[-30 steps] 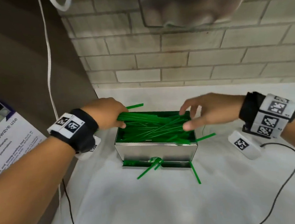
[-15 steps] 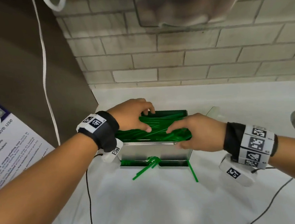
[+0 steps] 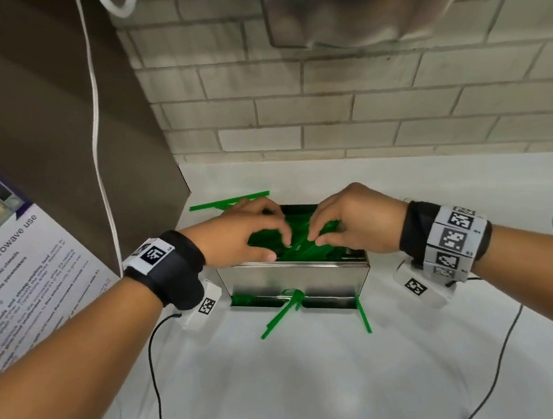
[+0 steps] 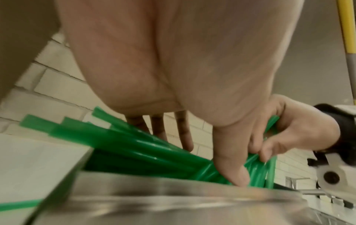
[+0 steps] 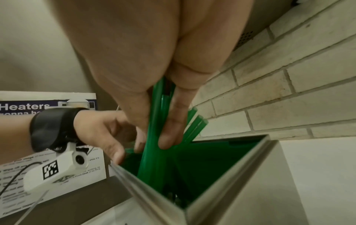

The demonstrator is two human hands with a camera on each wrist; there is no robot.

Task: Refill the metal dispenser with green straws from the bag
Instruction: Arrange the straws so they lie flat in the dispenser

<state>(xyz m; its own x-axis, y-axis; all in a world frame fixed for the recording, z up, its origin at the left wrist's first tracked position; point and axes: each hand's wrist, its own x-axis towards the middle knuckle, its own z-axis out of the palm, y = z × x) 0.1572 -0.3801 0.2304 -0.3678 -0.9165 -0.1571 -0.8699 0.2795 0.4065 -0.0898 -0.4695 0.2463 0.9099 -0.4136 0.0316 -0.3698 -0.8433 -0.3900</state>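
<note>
Both hands work inside the open top of the metal dispenser, apparently to lay a tangled heap flat so it can feed out below. The right hand has its grip curled round a few green straws, thumb and fingers pinching them upright. The left hand, just beside it, curls its fingers down into the same pile, thumb against the near rim, seemingly grasping straws. Beneath the grips, stray straws poke from the dispenser's front slot onto the white worktop. No bag is visible.
</note>
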